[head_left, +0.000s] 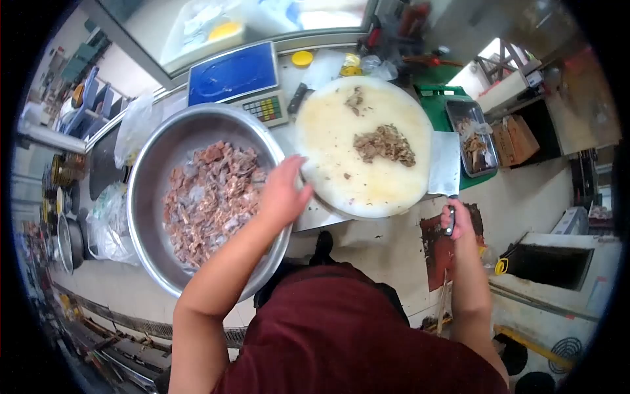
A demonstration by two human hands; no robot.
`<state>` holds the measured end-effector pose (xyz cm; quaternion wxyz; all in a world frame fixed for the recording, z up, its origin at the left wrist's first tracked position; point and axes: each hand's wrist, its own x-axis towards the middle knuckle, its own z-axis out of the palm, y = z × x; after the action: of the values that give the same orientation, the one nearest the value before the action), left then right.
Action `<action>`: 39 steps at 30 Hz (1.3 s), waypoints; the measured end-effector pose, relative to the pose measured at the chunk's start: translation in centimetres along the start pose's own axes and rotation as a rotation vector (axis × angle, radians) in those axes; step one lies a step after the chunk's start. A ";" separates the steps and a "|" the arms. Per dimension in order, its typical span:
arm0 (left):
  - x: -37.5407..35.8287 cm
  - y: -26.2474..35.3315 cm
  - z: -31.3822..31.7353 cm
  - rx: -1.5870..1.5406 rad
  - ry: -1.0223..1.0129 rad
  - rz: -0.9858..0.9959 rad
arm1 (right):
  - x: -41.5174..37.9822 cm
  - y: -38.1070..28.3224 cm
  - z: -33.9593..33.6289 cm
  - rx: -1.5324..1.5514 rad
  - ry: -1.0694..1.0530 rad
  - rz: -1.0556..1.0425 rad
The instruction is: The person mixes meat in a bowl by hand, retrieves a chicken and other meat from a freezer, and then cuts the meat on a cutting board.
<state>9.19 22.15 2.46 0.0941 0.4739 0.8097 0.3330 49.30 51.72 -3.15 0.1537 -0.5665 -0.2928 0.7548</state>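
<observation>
A cleaver (445,164) with a broad blade is in my right hand (459,220), which is closed round its black handle. The blade stands beside the right edge of a round, pale cutting board (335,177). Chopped brown pieces (385,144) lie on the board, with a smaller bit near its top. My left hand (286,190) hovers between the board and a large metal bowl (146,190), its fingers apart and holding nothing. Reddish-brown chunks of meat (213,197) fill the bottom of the bowl; my left forearm passes over its right side.
Behind the bowl is a scale with a blue top (233,73) and a keypad. A yellow lid (302,59) and plastic bags lie behind the board. To the right, a metal tray (467,172) of scraps rests on a green surface, near a cardboard box (516,140).
</observation>
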 end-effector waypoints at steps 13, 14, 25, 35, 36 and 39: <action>11.8 6.5 19.1 -0.203 0.069 -0.045 | -0.1 2.5 13.5 -0.155 -0.278 0.108; 11.4 6.4 19.1 -0.224 0.120 -0.030 | -0.3 3.3 14.4 -0.147 -0.299 0.135; 8.6 5.2 9.7 -0.353 0.436 -0.083 | -7.8 3.9 22.8 -0.194 -0.425 0.096; -8.5 -9.7 -9.8 -0.098 0.847 -0.374 | -14.0 10.0 39.1 -0.632 -0.769 -0.035; -11.0 -12.1 -10.8 -0.244 0.924 -0.455 | -14.2 10.9 40.1 -0.637 -0.699 -0.136; -17.1 -14.7 -16.0 -0.549 1.024 -0.801 | -13.9 12.5 41.0 -0.656 -0.562 -0.405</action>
<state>0.47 -4.09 2.60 -0.0672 -0.1177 0.7510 0.6463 16.15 23.10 7.46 0.0257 -0.2906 -0.6502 0.7015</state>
